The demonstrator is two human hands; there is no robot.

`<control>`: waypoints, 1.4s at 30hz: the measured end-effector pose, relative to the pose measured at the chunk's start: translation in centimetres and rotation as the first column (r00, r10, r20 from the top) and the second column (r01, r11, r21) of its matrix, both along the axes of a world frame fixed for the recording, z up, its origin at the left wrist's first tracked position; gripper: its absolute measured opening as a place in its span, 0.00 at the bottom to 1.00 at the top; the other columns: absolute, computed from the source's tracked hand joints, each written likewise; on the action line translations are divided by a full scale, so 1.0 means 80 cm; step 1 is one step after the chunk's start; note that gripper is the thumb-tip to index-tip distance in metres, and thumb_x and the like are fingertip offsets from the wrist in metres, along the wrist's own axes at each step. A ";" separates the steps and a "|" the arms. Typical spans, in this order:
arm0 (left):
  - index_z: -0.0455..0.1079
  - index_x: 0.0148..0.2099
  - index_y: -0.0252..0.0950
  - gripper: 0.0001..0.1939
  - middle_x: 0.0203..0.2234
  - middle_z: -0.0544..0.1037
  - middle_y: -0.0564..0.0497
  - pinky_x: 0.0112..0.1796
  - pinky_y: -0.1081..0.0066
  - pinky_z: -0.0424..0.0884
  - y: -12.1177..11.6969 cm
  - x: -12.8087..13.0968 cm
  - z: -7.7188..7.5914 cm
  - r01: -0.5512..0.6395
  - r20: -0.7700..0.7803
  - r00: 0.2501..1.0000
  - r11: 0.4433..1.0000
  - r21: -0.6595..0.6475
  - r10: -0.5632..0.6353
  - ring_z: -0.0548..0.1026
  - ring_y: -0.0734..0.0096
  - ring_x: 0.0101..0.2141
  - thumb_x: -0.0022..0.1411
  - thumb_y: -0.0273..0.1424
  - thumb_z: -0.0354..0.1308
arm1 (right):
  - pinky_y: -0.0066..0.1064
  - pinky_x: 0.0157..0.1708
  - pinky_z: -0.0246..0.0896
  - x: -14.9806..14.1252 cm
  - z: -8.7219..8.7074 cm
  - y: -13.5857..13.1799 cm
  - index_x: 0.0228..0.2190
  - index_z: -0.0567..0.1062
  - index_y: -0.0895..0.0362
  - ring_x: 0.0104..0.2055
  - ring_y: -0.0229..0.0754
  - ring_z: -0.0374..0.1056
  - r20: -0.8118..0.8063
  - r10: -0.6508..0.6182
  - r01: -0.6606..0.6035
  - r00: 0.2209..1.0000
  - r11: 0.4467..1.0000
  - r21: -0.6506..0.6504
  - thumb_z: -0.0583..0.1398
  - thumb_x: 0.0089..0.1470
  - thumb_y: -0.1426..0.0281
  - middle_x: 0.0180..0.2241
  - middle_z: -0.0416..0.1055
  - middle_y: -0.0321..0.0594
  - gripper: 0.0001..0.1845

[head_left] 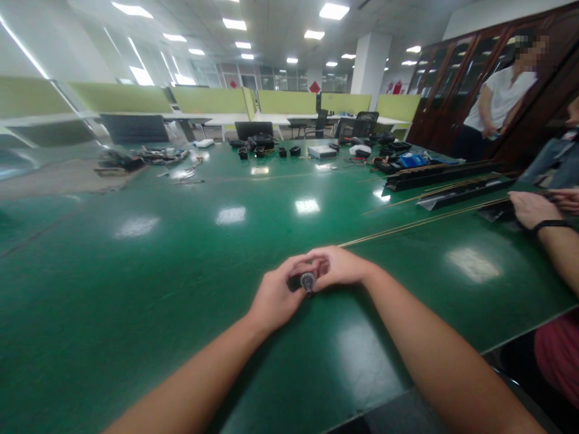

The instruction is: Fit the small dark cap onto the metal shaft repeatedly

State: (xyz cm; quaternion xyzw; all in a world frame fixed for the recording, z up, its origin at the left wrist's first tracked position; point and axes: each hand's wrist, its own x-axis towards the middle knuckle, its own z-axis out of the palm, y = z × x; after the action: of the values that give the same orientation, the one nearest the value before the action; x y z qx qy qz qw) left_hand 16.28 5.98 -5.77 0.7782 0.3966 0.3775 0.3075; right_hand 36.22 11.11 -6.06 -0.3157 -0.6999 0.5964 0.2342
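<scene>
A small dark cylindrical part (308,281) with a round grey metal end and a short stem points toward me, low over the green table (203,253). The fingers of my left hand (275,295) curl around its left side. From the right, my right hand (341,266) bends over it with thumb and fingers closed against it. The fingertips of both hands meet at the part, and its far end is hidden behind them. Just beyond my right hand lie thin, long brass-coloured rods (407,226), running off to the right.
At right, a co-worker's hands (536,210) are at the rods, beside black channel-shaped profiles (456,191). Small black boxes (283,152), a silver box (322,151) and a blue item (411,160) line the far side. Another person (502,99) stands by dark cabinets.
</scene>
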 end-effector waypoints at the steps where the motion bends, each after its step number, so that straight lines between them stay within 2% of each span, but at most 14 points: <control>1: 0.65 0.58 0.40 0.28 0.47 0.79 0.50 0.56 0.61 0.69 0.000 -0.001 -0.001 0.009 -0.004 1.000 1.000 0.000 -0.009 0.77 0.64 0.49 0.55 0.22 0.59 | 0.28 0.34 0.66 0.000 0.000 -0.001 0.49 0.72 0.60 0.31 0.37 0.70 -0.002 0.001 -0.001 1.000 1.000 -0.002 0.72 0.36 0.73 0.33 0.76 0.37 0.36; 8: 0.64 0.60 0.40 0.28 0.49 0.77 0.49 0.58 0.60 0.68 0.001 -0.002 -0.002 0.033 -0.034 0.999 0.999 -0.004 -0.033 0.75 0.63 0.51 0.57 0.23 0.58 | 0.32 0.39 0.68 -0.001 -0.001 -0.002 0.50 0.72 0.60 0.35 0.40 0.73 -0.036 0.022 -0.022 0.999 1.000 0.000 0.72 0.36 0.74 0.37 0.77 0.40 0.36; 15: 0.65 0.59 0.40 0.23 0.53 0.75 0.48 0.57 0.62 0.68 0.002 -0.002 0.000 0.052 -0.050 0.997 0.998 -0.025 -0.054 0.73 0.63 0.54 0.62 0.29 0.57 | 0.35 0.44 0.68 -0.003 -0.001 -0.001 0.50 0.72 0.60 0.40 0.42 0.73 -0.057 0.020 -0.020 0.998 1.000 -0.002 0.72 0.36 0.75 0.42 0.76 0.41 0.36; 27: 0.62 0.61 0.41 0.24 0.52 0.75 0.47 0.59 0.59 0.66 0.002 -0.003 0.001 0.101 -0.028 0.994 0.995 -0.022 -0.102 0.72 0.63 0.55 0.62 0.27 0.56 | 0.36 0.46 0.67 -0.005 -0.001 0.000 0.48 0.73 0.59 0.44 0.44 0.73 -0.083 0.036 -0.038 0.996 0.999 -0.026 0.72 0.36 0.73 0.43 0.77 0.42 0.34; 31: 0.63 0.60 0.40 0.24 0.52 0.75 0.45 0.59 0.57 0.66 0.002 -0.003 0.003 0.091 -0.033 0.995 0.996 -0.025 -0.092 0.71 0.61 0.56 0.62 0.28 0.56 | 0.36 0.46 0.67 -0.005 -0.001 0.000 0.48 0.74 0.59 0.44 0.44 0.73 -0.079 0.032 -0.034 0.996 0.999 -0.021 0.72 0.36 0.73 0.43 0.77 0.41 0.33; 35: 0.65 0.57 0.39 0.22 0.50 0.76 0.46 0.54 0.61 0.71 0.002 -0.002 0.003 0.047 -0.010 0.999 0.998 -0.046 -0.048 0.75 0.62 0.51 0.61 0.30 0.58 | 0.34 0.44 0.67 -0.004 -0.002 -0.001 0.47 0.74 0.60 0.42 0.43 0.73 -0.065 0.015 -0.014 0.998 1.000 0.014 0.72 0.38 0.70 0.41 0.77 0.41 0.32; 39: 0.64 0.56 0.39 0.23 0.45 0.79 0.48 0.50 0.64 0.74 0.003 -0.002 -0.001 0.001 0.035 0.999 0.994 -0.110 0.003 0.78 0.63 0.45 0.60 0.33 0.62 | 0.32 0.39 0.67 -0.002 -0.004 0.000 0.47 0.73 0.62 0.36 0.40 0.72 -0.009 -0.013 0.014 1.000 0.999 0.046 0.72 0.39 0.67 0.39 0.76 0.42 0.32; 42: 0.63 0.56 0.38 0.25 0.45 0.79 0.46 0.50 0.62 0.73 0.006 -0.002 -0.005 -0.023 0.061 0.998 0.986 -0.162 0.033 0.78 0.61 0.45 0.59 0.37 0.63 | 0.30 0.37 0.66 -0.002 -0.004 0.001 0.48 0.73 0.63 0.34 0.38 0.70 0.024 -0.032 0.031 0.999 0.998 0.048 0.72 0.41 0.65 0.37 0.75 0.42 0.32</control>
State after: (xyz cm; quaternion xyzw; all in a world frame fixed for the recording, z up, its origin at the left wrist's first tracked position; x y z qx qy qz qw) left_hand 16.12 6.43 -6.20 0.7326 0.4269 0.3731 0.3766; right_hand 36.09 11.20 -6.41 -0.3282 -0.7117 0.5718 0.2424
